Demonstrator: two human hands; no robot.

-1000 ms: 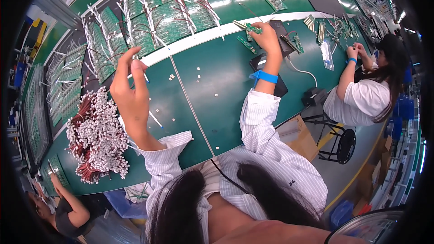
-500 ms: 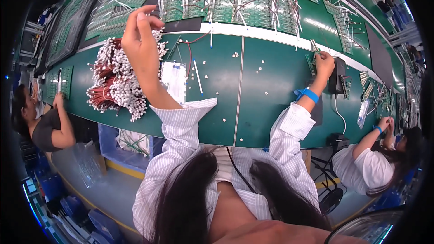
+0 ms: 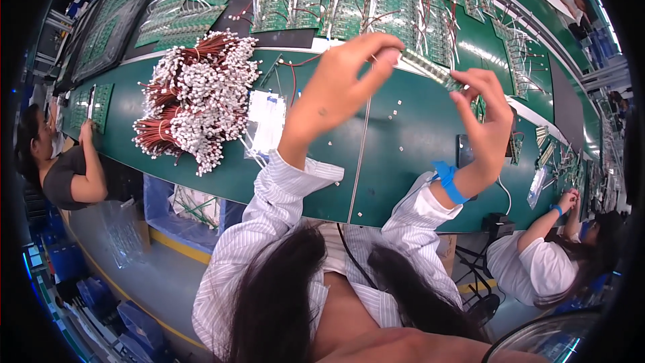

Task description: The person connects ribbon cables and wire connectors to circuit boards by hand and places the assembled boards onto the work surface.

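Note:
A narrow green circuit board strip [image 3: 430, 68] spans the gap between my two hands, raised above the green bench. My left hand [image 3: 336, 91] is closed in a pinch at the strip's left end, where a small whitish bit shows by the fingertips. At the right end, my right hand [image 3: 489, 117], with a blue band [image 3: 449, 181] round its wrist, pinches the strip between thumb and fingers. More green board shows behind the right fingers, but I cannot make out whether it is held. Left of my left hand lies a pile of red-brown cables with white connectors [image 3: 201, 104].
Rows of green circuit boards [image 3: 349, 10] with white wires line the far side. Clear plastic bags [image 3: 267, 121] lie beside the cable pile, and tiny white pieces [image 3: 400, 148] dot the bench. One person works at the left [image 3: 74, 168], another at the right [image 3: 544, 255].
My left hand has swung right from above the cable pile to the strip's end. My right hand has come nearer and turned, bringing the strip up from the black box area.

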